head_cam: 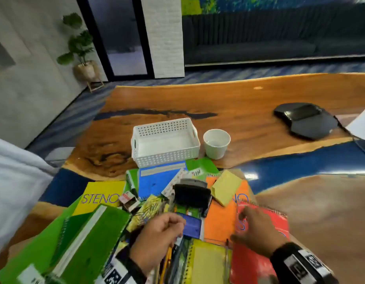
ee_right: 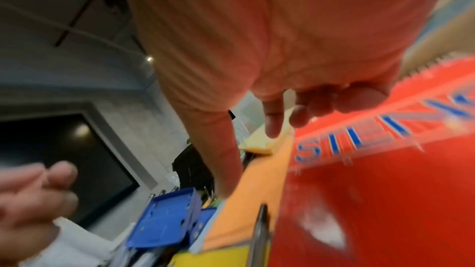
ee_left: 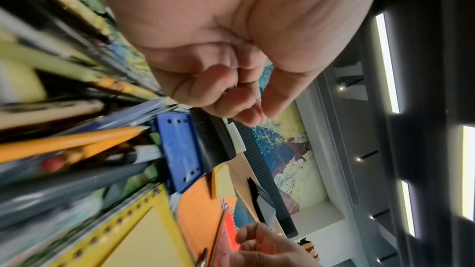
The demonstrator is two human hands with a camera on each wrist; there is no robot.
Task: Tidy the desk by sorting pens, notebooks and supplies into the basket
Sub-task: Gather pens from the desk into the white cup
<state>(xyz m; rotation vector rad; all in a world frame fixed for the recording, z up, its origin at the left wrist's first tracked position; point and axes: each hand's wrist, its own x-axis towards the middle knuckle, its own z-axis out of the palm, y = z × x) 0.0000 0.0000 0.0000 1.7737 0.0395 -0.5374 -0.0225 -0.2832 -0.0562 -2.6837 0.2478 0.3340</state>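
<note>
An empty white perforated basket (head_cam: 165, 140) stands behind a heap of notebooks and supplies. My left hand (head_cam: 177, 224) hovers with loosely curled fingers (ee_left: 218, 96) over a blue plastic piece with holes (head_cam: 191, 224) (ee_left: 180, 149) and holds nothing. Pencils (ee_left: 72, 141) and pens lie under its wrist. My right hand (head_cam: 239, 224) is spread over the red steno notebook (head_cam: 259, 253) (ee_right: 385, 180), with its thumb (ee_right: 223, 170) pointing down at the orange notebook (head_cam: 218, 222). A black hole punch (head_cam: 191, 196) tops the heap.
A white cup (head_cam: 216, 143) stands right of the basket. Green notebooks (head_cam: 91, 238), a yellow steno pad (head_cam: 103, 193), a blue notebook (head_cam: 157, 181) and a yellow note pad (head_cam: 225, 186) fill the near desk. A black device (head_cam: 304, 119) lies far right, white cloth (head_cam: 13, 181) at left.
</note>
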